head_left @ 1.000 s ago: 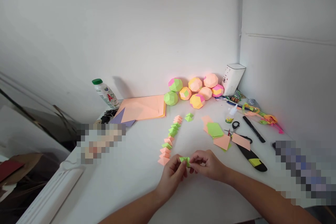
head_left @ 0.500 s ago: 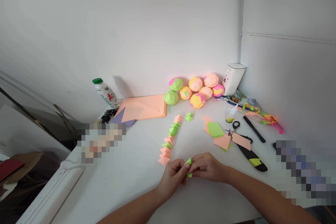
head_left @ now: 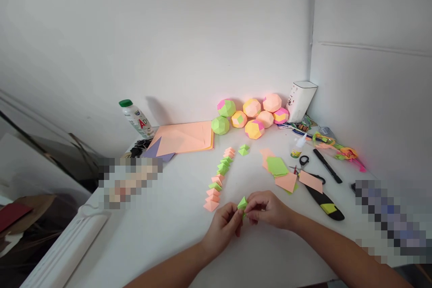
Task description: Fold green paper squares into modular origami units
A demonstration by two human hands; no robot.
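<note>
Between my two hands is a small folded green paper piece [head_left: 242, 204]. The thumb and fingers of my left hand [head_left: 225, 224] pinch its left side. My right hand [head_left: 268, 209] has its fingertips closed on the right edge of the same piece; its lower part is hidden by the fingers. Just beyond my left hand, a row of folded peach and green paper units [head_left: 216, 180] runs away across the white table. A short pair of green folded units [head_left: 243, 149] lies to the right of the row's far end.
Faceted paper balls [head_left: 254, 129] are heaped by the wall. On the right lie cut paper pieces [head_left: 276, 166], scissors [head_left: 303, 160], a glue bottle [head_left: 297, 147], a black pen [head_left: 327, 166] and a black-and-yellow cutter [head_left: 326, 204]. Peach sheets [head_left: 184, 137] and a white bottle [head_left: 137, 119] stand back left.
The green paper piece has tipped and risen slightly between my fingers, showing more of its upper face. My right hand has shifted a little up and away from me; my left stays nearly still.
</note>
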